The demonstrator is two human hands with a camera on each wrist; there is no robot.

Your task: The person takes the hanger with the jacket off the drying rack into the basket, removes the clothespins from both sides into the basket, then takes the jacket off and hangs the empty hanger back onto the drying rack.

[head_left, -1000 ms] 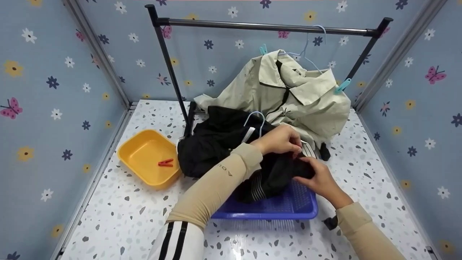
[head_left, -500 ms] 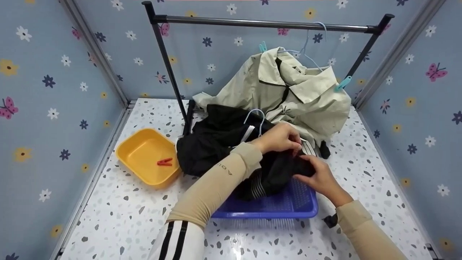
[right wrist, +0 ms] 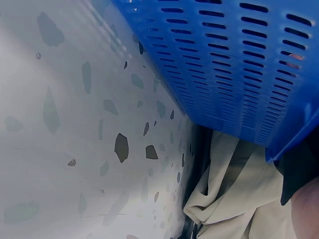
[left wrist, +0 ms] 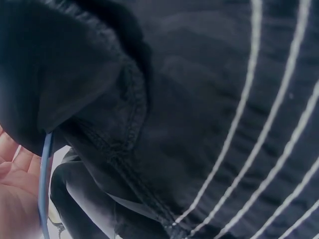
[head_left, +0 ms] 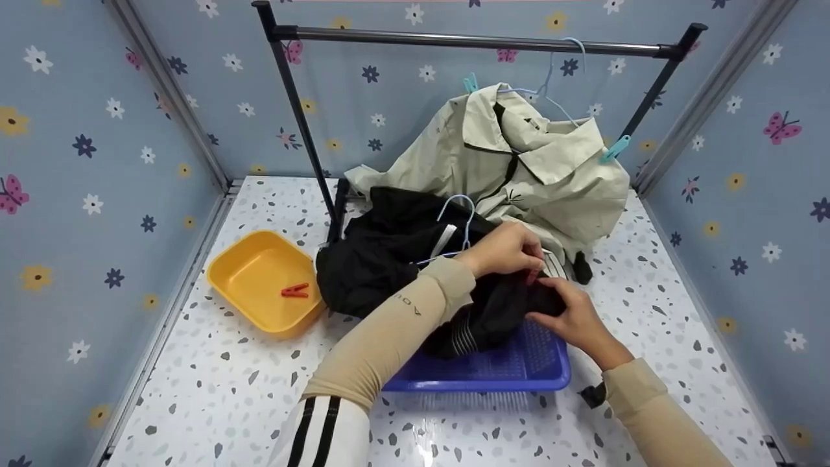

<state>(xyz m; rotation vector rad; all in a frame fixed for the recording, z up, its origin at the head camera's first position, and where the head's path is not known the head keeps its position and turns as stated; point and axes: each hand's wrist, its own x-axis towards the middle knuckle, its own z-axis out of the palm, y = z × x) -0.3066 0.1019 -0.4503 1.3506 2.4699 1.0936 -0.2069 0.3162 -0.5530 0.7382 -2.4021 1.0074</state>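
In the head view my left hand (head_left: 509,250) pinches a red clothespin (head_left: 533,276), partly hidden by its fingers, against a black garment (head_left: 389,259). My right hand (head_left: 574,318) holds a bunched edge of that garment between thumb and fingers, just right of the clothespin. A light-blue hanger (head_left: 458,200) pokes up from the garment, its hook above the cloth. White stripes run over the dark fabric (left wrist: 199,99) in the left wrist view. The garment lies over a blue-purple basket (head_left: 480,385).
A beige jacket (head_left: 557,188) hangs behind on a hanger from the black rack (head_left: 428,39), with turquoise clothespins (head_left: 616,149) at its shoulders. To the left stands a yellow basin (head_left: 259,279) holding another red clothespin (head_left: 295,290). Patterned walls enclose the speckled table (head_left: 214,395).
Both hands stay almost in place on the black garment. The left forearm shifts very slightly to the right, and more of the hanger's bar shows. The head view tilts a little.
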